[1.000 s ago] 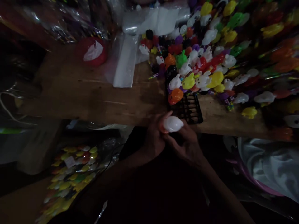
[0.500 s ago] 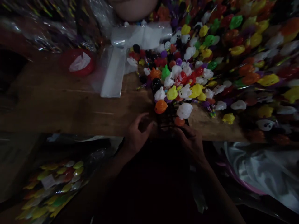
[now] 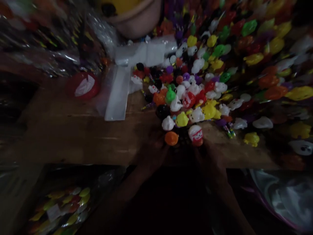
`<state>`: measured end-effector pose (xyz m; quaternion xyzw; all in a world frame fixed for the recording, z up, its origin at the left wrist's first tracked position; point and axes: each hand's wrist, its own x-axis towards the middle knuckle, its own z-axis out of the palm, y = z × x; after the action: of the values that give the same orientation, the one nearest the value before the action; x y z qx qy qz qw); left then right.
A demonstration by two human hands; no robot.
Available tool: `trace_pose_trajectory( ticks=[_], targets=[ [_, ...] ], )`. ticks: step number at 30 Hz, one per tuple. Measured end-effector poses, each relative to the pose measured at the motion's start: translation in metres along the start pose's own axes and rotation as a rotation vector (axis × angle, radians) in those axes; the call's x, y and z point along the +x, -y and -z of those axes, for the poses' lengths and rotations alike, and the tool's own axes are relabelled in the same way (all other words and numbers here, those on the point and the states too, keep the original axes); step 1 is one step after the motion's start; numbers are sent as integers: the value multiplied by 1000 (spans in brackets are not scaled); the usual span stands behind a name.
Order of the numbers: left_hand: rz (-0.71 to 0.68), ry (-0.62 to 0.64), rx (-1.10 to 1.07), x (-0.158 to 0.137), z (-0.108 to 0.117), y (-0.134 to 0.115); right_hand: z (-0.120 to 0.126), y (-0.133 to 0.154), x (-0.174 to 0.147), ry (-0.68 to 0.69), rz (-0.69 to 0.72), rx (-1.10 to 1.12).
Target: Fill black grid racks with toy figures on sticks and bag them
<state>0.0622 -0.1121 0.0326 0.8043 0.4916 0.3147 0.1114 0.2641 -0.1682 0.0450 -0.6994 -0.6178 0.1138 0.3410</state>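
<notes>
Very dim light leaves both hands blurred. My left hand (image 3: 155, 151) reaches to the table edge, its fingers beside a round orange plastic figure (image 3: 171, 138); its grip is lost in shadow. On the other side, my right hand (image 3: 211, 160) has its fingertips just below a white-and-red figure (image 3: 196, 133) with a face on it. Whether they touch or hold it I cannot make out. Between the hands lies a dark rack (image 3: 182, 137) with a grid of slots. Along its far side stand figures, among them a white one (image 3: 168, 123) and a yellow one (image 3: 182, 119).
Many coloured figures on patterned sticks (image 3: 220, 65) crowd the right and back of the wooden table (image 3: 73, 137). Clear plastic bags (image 3: 117, 94), a red bowl (image 3: 91, 91) and a pinkish tub (image 3: 137, 21) stand farther back. Below left lies a bag of figures (image 3: 63, 209).
The view has tilted, so the table sits lower. My left hand has moved in beside the orange figure. Near my right hand, the white figure now shows its red face side.
</notes>
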Motion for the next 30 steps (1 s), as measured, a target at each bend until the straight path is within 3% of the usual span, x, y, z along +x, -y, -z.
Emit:
trace_pose_trajectory(
  ticks=[5,10,14,19,25,30],
  targets=[
    [-100,35,10,4,4,3,-2,-7,-1,-6,168,29],
    [-64,82,18,-2,1,11,17,-5,1,156,230,102],
    [-57,61,9,-6,-2,15,36,-6,5,255,257,25],
    [-47,34,3,-9,-1,20,48,-1,11,234,382,-132],
    [-32,58,-62,-8,2,25,46,20,20,328,335,-70],
    [22,70,-53,-7,5,20,33,44,37,237,260,72]
  ],
)
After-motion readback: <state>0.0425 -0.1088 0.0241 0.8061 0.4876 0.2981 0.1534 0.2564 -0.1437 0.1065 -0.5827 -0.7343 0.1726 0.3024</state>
